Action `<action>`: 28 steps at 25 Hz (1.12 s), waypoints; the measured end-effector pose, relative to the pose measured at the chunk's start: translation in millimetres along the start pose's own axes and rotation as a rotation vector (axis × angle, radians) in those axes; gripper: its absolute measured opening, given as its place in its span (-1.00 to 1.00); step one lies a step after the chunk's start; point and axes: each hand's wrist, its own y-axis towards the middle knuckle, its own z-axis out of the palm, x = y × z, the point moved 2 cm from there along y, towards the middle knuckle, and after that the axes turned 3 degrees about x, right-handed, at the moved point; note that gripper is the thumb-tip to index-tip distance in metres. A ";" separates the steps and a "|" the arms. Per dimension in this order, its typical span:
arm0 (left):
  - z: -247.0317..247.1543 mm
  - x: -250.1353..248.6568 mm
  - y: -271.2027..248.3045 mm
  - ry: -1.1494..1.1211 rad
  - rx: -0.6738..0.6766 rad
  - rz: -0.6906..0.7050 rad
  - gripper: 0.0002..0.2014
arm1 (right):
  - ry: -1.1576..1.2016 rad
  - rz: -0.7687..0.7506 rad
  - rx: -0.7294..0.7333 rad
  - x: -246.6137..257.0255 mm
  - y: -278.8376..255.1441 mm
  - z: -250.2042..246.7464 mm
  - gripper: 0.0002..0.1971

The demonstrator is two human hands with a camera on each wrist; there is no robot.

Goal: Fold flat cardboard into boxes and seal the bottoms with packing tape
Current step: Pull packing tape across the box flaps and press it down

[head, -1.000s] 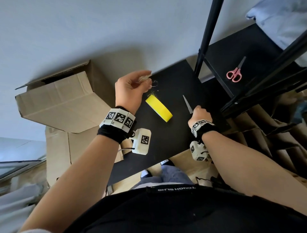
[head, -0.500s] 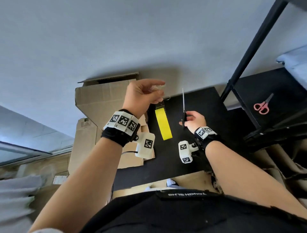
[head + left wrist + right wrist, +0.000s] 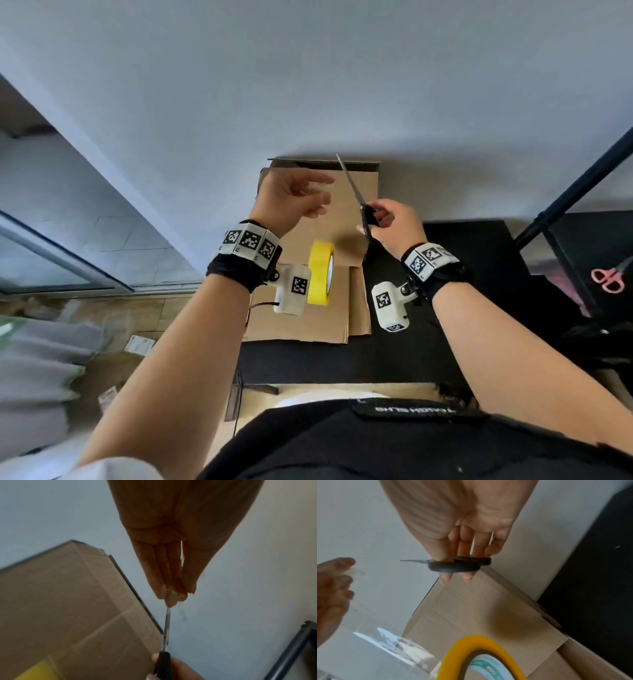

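Observation:
My left hand (image 3: 320,198) is raised and pinches the end of a clear tape strip (image 3: 393,642) between thumb and fingers (image 3: 173,595). The yellow tape roll (image 3: 321,274) hangs on that strip just below my left wrist, over the cardboard. My right hand (image 3: 387,222) grips black-handled scissors (image 3: 368,217), thumb and fingers through the loops (image 3: 458,566). Their blades (image 3: 349,178) look closed and point up and left, the tip close to my left fingertips (image 3: 166,628). A brown cardboard box (image 3: 356,205) stands behind both hands against the wall, and flat cardboard (image 3: 298,325) lies below.
A black table (image 3: 462,342) lies under and right of my right arm. A black rack post (image 3: 575,192) rises at the right, and pink scissors (image 3: 608,279) lie on its shelf. Grey wall fills the top. Papers and wood floor show at the lower left.
Both hands have moved left from over the black table to in front of the cardboard box. The scissors came up closer to my left fingers, and the roll now hangs beside my left wrist.

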 end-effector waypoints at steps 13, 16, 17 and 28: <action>-59.6 57.1 -14.9 0.056 -0.156 -0.117 -0.76 | -0.164 0.111 0.324 3.6 0.6 31.1 -0.51; -55.7 55.5 -9.8 0.044 -0.146 -0.118 -0.75 | -0.349 0.156 0.415 4.7 -7.0 41.3 -0.54; -52.9 54.5 -8.8 0.045 -0.130 -0.115 -0.74 | -0.372 0.163 0.421 4.7 -8.2 46.9 -0.54; -41.8 55.3 -4.9 0.030 -0.087 -0.097 -0.73 | -0.397 0.151 0.355 -0.5 -0.7 59.5 -0.52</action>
